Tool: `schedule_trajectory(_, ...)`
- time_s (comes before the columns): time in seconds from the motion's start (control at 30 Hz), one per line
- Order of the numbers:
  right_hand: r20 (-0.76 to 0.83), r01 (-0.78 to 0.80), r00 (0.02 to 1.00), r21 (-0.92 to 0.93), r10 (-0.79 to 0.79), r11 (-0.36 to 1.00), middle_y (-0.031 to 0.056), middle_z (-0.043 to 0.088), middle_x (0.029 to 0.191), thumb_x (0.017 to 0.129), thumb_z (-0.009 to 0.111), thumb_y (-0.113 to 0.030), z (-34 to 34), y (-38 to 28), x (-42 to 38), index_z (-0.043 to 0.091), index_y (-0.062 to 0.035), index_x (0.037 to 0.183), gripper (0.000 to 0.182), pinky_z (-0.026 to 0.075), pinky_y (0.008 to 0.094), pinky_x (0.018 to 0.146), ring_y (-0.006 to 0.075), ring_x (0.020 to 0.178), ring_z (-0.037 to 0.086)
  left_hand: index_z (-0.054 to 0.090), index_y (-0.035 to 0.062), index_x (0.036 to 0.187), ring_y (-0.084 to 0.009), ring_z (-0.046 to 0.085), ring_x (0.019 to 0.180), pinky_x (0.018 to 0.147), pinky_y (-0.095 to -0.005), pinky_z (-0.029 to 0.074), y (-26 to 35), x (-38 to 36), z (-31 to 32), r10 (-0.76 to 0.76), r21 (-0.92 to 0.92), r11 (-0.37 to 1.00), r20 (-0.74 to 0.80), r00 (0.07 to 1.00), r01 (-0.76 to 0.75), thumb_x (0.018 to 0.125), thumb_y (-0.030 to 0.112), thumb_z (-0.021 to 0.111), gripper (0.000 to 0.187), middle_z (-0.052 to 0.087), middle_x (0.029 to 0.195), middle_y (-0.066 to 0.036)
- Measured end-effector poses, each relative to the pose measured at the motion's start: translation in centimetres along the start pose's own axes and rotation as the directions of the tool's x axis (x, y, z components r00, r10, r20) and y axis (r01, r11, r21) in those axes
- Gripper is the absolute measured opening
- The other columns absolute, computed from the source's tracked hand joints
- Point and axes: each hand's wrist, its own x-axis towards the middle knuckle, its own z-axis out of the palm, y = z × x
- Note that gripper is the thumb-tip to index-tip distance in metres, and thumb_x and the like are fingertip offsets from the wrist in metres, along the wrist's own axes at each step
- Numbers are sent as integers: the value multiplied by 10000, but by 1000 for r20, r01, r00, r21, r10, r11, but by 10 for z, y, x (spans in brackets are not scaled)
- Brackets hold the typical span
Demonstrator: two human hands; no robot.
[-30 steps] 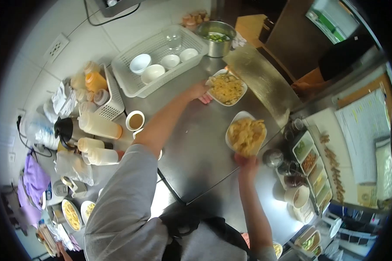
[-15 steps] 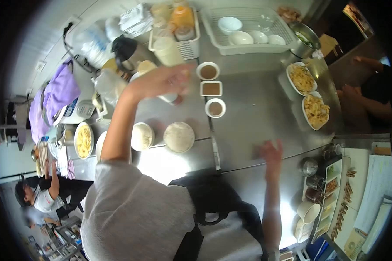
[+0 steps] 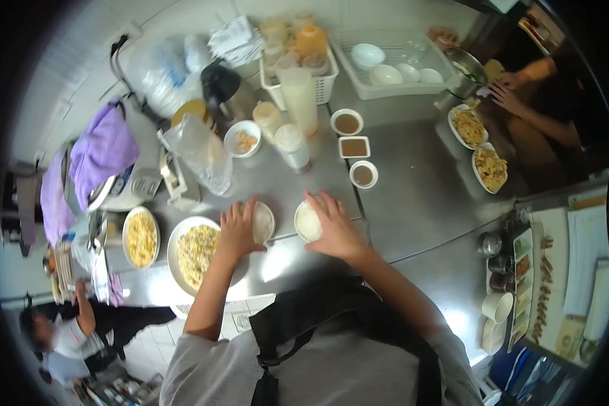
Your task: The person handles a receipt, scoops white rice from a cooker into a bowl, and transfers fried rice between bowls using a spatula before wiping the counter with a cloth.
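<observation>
A small white bowl of rice (image 3: 263,224) stands on the steel counter with my left hand (image 3: 239,232) curved around its left side, thumb low and fingers at the far edge. My right hand (image 3: 338,233) cups a second rice bowl (image 3: 308,222) from the right, fingertips over its rim. The bowls stand apart with bare steel between them. Left of my left hand lies a large white dish of fried rice (image 3: 195,254), partly behind my wrist. Farther left is an oval dish of yellow food (image 3: 141,237).
Three small sauce dishes (image 3: 354,147) line up beyond my right hand. Squeeze bottles (image 3: 292,146) and a bowl with pale pieces (image 3: 243,139) stand ahead. Two food-filled dishes (image 3: 490,168) sit at right, near another person's hands (image 3: 511,95). A topping tray (image 3: 521,277) flanks the right side.
My left hand has come down from near the bottles to the left rice bowl. My right hand has moved from the right of the counter to the other bowl. The view has shifted.
</observation>
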Motion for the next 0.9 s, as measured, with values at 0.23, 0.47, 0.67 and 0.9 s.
schedule_trajectory(0.23,-261,45,965,23,-37,999,208,393,1342,513,832,-214,-9,26,-34,265,-245,1483,1124,368,471,1057,417,1231,394,354,143,1358,-415,476,1133,958,-464,445,25,12,-20,124,-222,968,38,992,-112,402,103,872,1087,474,1221,-182)
schedule_trajectory(0.47,-533,-525,712,26,456,851,197,442,1314,490,864,-245,-101,99,-117,293,-98,1448,1124,366,483,1034,400,1217,417,313,133,1401,-415,457,1165,978,-465,430,148,70,-24,549,-437,755,12,836,-489,471,143,846,1072,473,1241,-197)
schedule_trajectory(0.67,-666,-572,588,58,458,818,182,468,1300,487,874,-246,-168,201,-116,248,-181,1480,1176,341,469,1062,382,1237,410,226,206,1441,-409,410,1255,1002,-463,425,324,188,3,631,-366,744,109,768,-559,482,174,867,1154,421,1323,-206)
schedule_trajectory(0.9,-810,-458,532,-31,246,888,215,324,1446,510,882,-273,-205,248,-94,294,-134,1454,1120,360,501,1035,403,1299,359,97,288,1491,-393,301,1350,1034,-560,356,429,281,4,633,-51,767,226,740,-640,500,273,894,1272,283,1454,-190)
